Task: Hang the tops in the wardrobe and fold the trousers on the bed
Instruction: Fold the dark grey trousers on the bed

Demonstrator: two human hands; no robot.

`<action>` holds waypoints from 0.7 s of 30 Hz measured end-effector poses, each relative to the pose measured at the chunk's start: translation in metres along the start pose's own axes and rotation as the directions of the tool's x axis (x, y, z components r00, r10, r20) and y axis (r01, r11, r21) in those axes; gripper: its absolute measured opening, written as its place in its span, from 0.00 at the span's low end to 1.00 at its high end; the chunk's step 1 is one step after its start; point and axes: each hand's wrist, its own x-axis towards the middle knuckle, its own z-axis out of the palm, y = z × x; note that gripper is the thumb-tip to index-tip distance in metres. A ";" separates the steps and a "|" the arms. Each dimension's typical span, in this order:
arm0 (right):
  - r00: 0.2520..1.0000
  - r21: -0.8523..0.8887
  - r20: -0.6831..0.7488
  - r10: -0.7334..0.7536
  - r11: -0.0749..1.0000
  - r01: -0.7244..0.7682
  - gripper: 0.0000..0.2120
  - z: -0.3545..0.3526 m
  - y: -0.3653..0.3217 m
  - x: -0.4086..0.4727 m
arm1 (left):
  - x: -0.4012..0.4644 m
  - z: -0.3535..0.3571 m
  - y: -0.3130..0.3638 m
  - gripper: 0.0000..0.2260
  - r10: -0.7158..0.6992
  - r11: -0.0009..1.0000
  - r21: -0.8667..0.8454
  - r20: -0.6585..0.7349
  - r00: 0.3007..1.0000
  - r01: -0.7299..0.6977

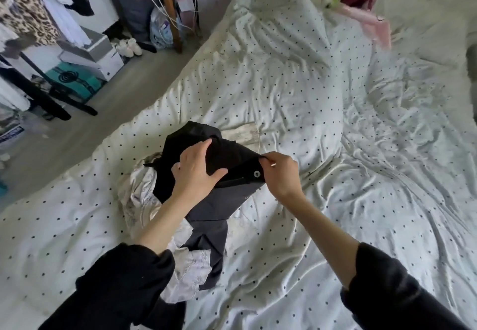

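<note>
Head view: both hands, left (198, 168) and right (280, 172), gripping dark trousers (227, 159) above dotted bed (335, 149).

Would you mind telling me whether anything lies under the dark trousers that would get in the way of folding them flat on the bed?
Yes. The dark trousers, held by the left hand and right hand, lie over a pale embroidered garment bunched beneath them. Bare bed to the right looks free for folding.
</note>
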 end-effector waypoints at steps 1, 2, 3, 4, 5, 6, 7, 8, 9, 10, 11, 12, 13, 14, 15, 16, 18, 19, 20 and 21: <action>1.000 0.014 -0.013 0.017 1.000 -0.017 0.11 -0.008 0.003 0.003 | -0.002 0.002 -0.007 0.33 -0.007 0.991 0.132 0.034 0.999 0.002; 0.999 0.023 -0.024 0.035 0.999 -0.035 0.11 -0.017 0.006 0.005 | -0.005 0.004 -0.014 0.33 -0.043 0.977 0.209 0.069 0.997 0.028; 0.997 0.034 -0.039 0.059 0.998 -0.058 0.11 -0.026 0.011 0.007 | -0.007 0.007 -0.021 0.33 -0.089 0.966 0.249 0.088 0.992 0.064; 0.994 0.051 -0.064 0.091 0.995 -0.088 0.11 -0.036 0.017 0.010 | -0.009 0.009 -0.028 0.33 -0.124 0.957 0.273 0.092 0.988 0.095; 0.988 0.069 -0.094 0.120 0.991 -0.114 0.11 -0.047 0.023 0.013 | -0.009 0.011 -0.033 0.32 -0.144 0.946 0.304 0.086 0.986 0.112; 0.981 0.089 -0.122 0.150 0.986 -0.139 0.11 -0.056 0.031 0.015 | -0.011 0.013 -0.038 0.31 -0.145 0.930 0.351 0.081 0.986 0.108; 0.972 0.120 -0.155 0.179 0.980 -0.161 0.11 -0.070 0.040 0.016 | -0.010 0.016 -0.035 0.29 -0.106 0.909 0.410 0.076 0.991 0.066; 0.964 0.157 -0.169 0.204 0.971 -0.178 0.11 -0.078 0.047 0.016 | -0.010 0.018 -0.035 0.25 -0.061 0.887 0.460 0.072 0.996 0.021; 0.955 0.200 -0.181 0.236 0.959 -0.199 0.10 -0.086 0.054 0.016 | -0.007 0.021 -0.032 0.20 -0.012 0.879 0.476 0.074 0.997 -0.025; 0.943 0.236 -0.194 0.270 0.946 -0.222 0.09 -0.094 0.061 0.014 | -0.004 0.025 -0.025 0.15 0.034 0.889 0.452 0.085 0.996 -0.069; 0.933 0.266 -0.199 0.301 0.933 -0.244 0.09 -0.100 0.067 0.013 | -0.001 0.028 -0.018 0.11 0.068 0.912 0.399 0.094 0.993 -0.100; 0.925 0.286 -0.198 0.323 0.922 -0.261 0.09 -0.105 0.073 0.011 | 0.002 0.031 -0.010 0.09 0.095 0.935 0.332 0.093 0.991 -0.121; 0.920 0.301 -0.195 0.339 0.914 -0.273 0.08 -0.110 0.077 0.010 | 0.003 0.033 -0.002 0.09 0.116 0.955 0.267 0.080 0.990 -0.133; 0.911 0.317 -0.204 0.359 0.904 -0.285 0.08 -0.118 0.084 0.009 | 0.004 0.036 0.010 0.09 0.143 0.965 0.216 0.054 0.988 -0.151; 0.903 0.338 -0.214 0.372 0.896 -0.289 0.08 -0.127 0.088 0.008 | 0.004 0.038 0.020 0.09 0.163 0.970 0.179 0.021 0.986 -0.164; 0.895 0.361 -0.225 0.385 0.886 -0.290 0.08 -0.136 0.093 0.007 | 0.004 0.039 0.032 0.09 0.185 0.974 0.139 -0.014 0.983 -0.181; 0.885 0.396 -0.258 0.389 0.878 -0.270 0.07 -0.156 0.098 0.005 | 0.005 0.039 0.056 0.09 0.214 0.976 0.037 -0.063 0.975 -0.212; 0.879 0.412 -0.278 0.387 0.875 -0.255 0.07 -0.167 0.100 0.003 | 0.004 0.039 0.071 0.09 0.233 0.972 -0.010 -0.078 0.969 -0.234; 0.872 0.427 -0.305 0.382 0.873 -0.233 0.07 -0.184 0.103 -0.002 | 0.003 0.040 0.091 0.10 0.267 0.961 -0.045 -0.094 0.959 -0.272; 0.872 0.436 -0.311 0.379 0.872 -0.223 0.08 -0.192 0.105 -0.003 | 0.003 0.038 0.105 0.10 0.285 0.953 -0.074 -0.106 0.953 -0.293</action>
